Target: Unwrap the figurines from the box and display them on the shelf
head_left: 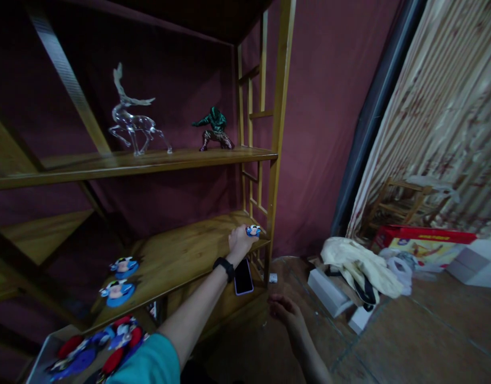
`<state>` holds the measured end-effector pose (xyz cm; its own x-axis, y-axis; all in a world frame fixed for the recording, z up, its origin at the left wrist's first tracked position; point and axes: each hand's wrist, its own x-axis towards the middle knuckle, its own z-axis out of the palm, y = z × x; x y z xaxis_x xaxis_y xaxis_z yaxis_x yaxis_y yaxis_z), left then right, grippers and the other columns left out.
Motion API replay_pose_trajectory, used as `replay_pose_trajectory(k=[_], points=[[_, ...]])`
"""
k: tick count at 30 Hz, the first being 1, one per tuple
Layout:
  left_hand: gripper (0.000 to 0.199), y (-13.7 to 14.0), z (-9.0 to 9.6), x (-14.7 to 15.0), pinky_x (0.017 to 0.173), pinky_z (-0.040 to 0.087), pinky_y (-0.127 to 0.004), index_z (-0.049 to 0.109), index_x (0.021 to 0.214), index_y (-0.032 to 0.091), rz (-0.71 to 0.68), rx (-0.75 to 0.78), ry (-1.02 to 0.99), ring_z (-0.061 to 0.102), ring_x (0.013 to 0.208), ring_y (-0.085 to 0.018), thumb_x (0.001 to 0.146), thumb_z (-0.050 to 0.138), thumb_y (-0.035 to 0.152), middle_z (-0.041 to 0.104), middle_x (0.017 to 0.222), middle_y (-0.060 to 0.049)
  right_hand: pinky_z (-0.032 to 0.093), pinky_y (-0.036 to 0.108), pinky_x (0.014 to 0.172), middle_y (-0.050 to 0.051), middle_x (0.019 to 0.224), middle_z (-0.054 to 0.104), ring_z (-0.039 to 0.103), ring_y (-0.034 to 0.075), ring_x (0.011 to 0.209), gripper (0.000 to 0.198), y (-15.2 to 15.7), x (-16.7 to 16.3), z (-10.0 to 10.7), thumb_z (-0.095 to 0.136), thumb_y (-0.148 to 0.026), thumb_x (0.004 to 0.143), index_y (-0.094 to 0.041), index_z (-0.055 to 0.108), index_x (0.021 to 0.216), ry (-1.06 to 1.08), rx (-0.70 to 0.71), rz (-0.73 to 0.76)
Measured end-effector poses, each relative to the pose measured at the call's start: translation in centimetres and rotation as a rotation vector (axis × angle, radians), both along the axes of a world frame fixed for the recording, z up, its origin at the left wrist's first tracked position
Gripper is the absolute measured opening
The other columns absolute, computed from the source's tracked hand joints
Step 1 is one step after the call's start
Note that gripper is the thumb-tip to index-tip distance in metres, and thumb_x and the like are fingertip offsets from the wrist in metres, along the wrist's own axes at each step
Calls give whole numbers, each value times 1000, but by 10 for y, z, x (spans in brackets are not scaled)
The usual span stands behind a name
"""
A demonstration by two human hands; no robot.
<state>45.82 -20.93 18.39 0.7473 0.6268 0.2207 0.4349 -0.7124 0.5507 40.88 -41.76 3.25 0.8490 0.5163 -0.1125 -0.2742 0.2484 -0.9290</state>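
Three small blue figures stand out on the lower shelf (181,250): a first figure (124,268) and a second figure (118,292) near its left end, one just in front of the other, and a third figure (253,231) at its right end, just beside the corner post (274,197).

Left hand (241,240): extended across the shelf, fingers closed on the third figure, which is gripped at the fingertips. Whether the base of the figure already bears on the wood cannot be told from this angle. A dark watch (224,269) is worn on this wrist.

Right hand (285,312): low, in front of the shelf and apart from it; fingers loosely curled, nothing visible between them.

Supply: an open box (41,358) at lower left contains further red and blue pieces (119,338), piled loosely.

Step in hand, as judged: positioning the third figure at the right end of the shelf. The next move calls for a level base, full support behind the front edge, and a straight release that does not drag the figure. Maintain clearance from the post.

Adjacent items: a phone (244,278) lies below the shelf; a clear deer (135,121) and a dark green statue (215,128) stand on the upper shelf (185,158).
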Motion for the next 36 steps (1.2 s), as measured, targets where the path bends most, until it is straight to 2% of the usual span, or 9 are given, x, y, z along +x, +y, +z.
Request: replay_pose_trajectory(k=[4,8,12,16,22,30,36], points=[[51,5,-4,4,74,39,-28,59,105,23,-41,-40,-70,58,95,-22,58,72,35,67,97,-6,44,26,60,3,71,62,53,13,60,30,-2,-11,-11,71,-37,59,-16,68,80,19,-35,20],[48,5,-5,10,75,38,-29,61,102,23,-47,-14,-73,58,95,-24,57,72,34,67,97,-7,44,27,59,4,71,62,53,14,60,35,-5,-22,-23,72,-42,56,-16,68,79,33,-65,29],[43,1,-2,10,74,39,-29,62,99,23,-50,25,-33,58,95,-23,59,70,35,67,97,-7,43,27,58,5,71,63,54,15,61,32,-10,-32,-34,72,-41,56,-16,68,75,15,-102,36],[44,2,-1,8,74,40,-28,62,100,22,-69,46,-10,58,94,-23,59,70,37,67,98,-8,42,26,55,5,71,63,54,15,61,33,-15,-41,-47,72,-42,54,-17,67,74,92,-115,28],[48,5,-2,8,73,40,-28,62,102,20,-94,9,-50,59,92,-23,57,71,34,67,97,-9,40,24,52,3,64,61,51,13,55,30,-18,-54,-62,72,-41,51,-18,67,70,158,-118,58],[52,3,0,5,76,39,-28,61,103,21,-89,-56,-105,58,94,-23,54,74,32,67,97,-9,42,27,51,4,64,62,53,15,54,28,-19,-68,-62,71,-40,48,-18,66,66,193,-161,84],[48,-2,2,1,78,39,-30,61,102,21,-69,15,-50,56,98,-25,57,72,36,65,102,-10,44,29,51,4,63,63,53,15,53,25,-19,-76,-53,71,-37,46,-20,65,62,216,-182,83]])
